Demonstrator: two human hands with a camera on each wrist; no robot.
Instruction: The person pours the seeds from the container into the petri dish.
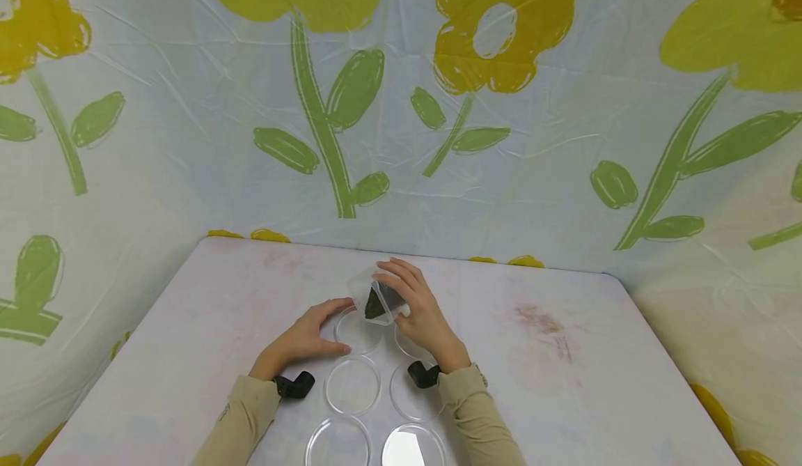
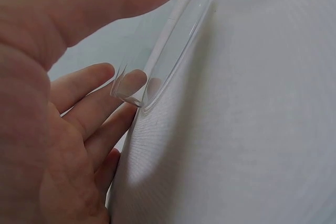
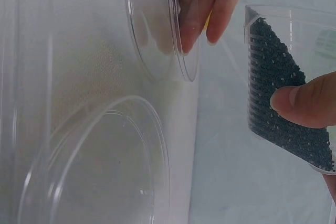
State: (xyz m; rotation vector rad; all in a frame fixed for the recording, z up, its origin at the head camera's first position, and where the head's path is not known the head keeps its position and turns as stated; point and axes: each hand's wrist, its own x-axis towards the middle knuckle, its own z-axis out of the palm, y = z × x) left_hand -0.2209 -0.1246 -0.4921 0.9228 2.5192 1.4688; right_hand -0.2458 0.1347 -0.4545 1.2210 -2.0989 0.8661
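My right hand grips a clear plastic container and holds it tilted above the far left petri dish. Dark small granules lie slanted inside the container, and in the right wrist view my thumb presses against its wall. Around that same far left dish are the thumb and fingers of my left hand, the thumb on its near side and the fingertips at its far edge. Seen from the left wrist, several fingertips show through the clear wall of the dish. No granules show in this dish.
More clear round dishes stand in two columns toward me, among them a middle left dish, a near left dish and a near right dish. My right forearm partly covers the right column. A flowered sheet hangs behind the white table.
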